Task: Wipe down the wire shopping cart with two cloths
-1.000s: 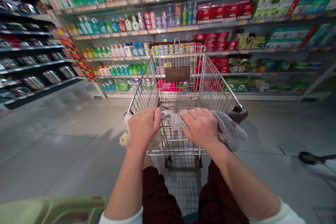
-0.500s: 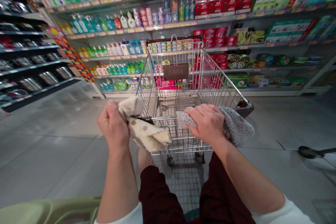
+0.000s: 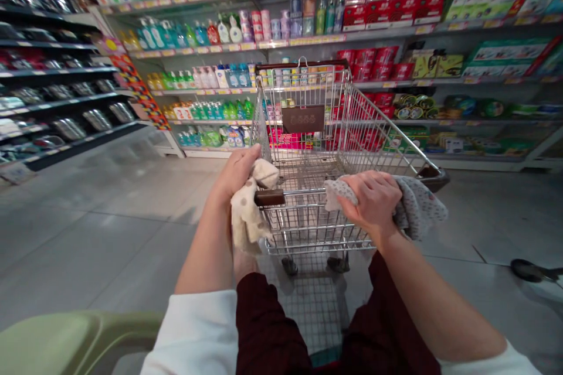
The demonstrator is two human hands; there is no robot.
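Observation:
A metal shopping cart (image 3: 303, 167) stands right in front of me, its basket holding nothing I can see. At the left end of its handlebar (image 3: 270, 197), my left hand (image 3: 241, 171) is closed on a cream cloth with brown dots (image 3: 246, 217), which hangs down beside the brown grip. My right hand (image 3: 373, 196) wraps round the right part of the bar over a grey speckled cloth (image 3: 416, 205). Part of this cloth sticks out on each side of the fingers. The left fingertips are mostly hidden behind the cloth and the cart's side.
Shelves of bottles (image 3: 197, 76), red tubs and boxes (image 3: 391, 12) run behind the cart. On the left is a rack of metal pots (image 3: 70, 129). A pale green plastic object (image 3: 57, 340) sits at lower left, and a black wheel (image 3: 525, 270) on the floor at right.
My left hand has moved right and forward, bringing the dotted cloth round the handlebar's left end. My right hand keeps its grip on the grey cloth. The view has shifted slightly left.

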